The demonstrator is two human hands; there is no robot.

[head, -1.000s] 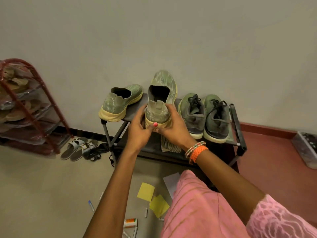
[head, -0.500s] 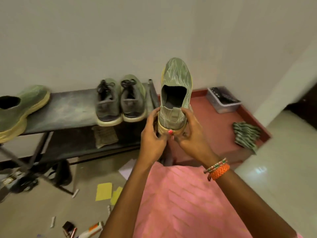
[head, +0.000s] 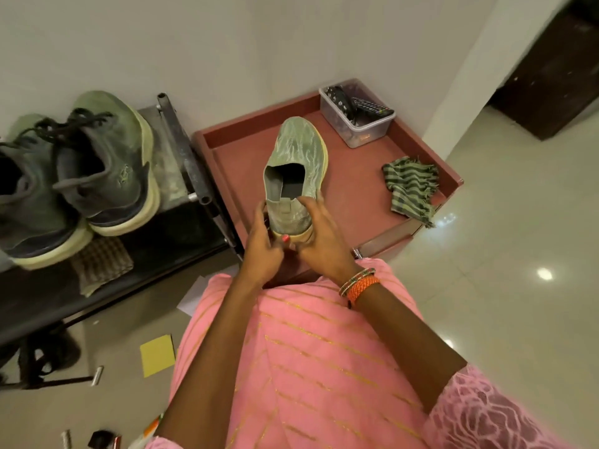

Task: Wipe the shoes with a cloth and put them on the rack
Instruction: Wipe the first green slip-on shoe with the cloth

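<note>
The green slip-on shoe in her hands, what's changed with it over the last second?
Both hands carried the green slip-on shoe away from the rack, rightward, so it is now held over the red platform near the striped cloth. The left hand and right hand kept the same grip on its heel. The laced grey shoes stayed on the rack.

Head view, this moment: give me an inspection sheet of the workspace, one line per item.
Surface: red platform, raised rim; dark rack beside it.
Job's things: green slip-on shoe held over platform; striped cloth lying on platform; laced shoes on rack.
Clutter: plastic tub with remote; yellow notes on floor.
Grippers: left hand and right hand grip shoe's heel.
Cables: nothing seen.
Surroundings: white wall, tiled floor.
</note>
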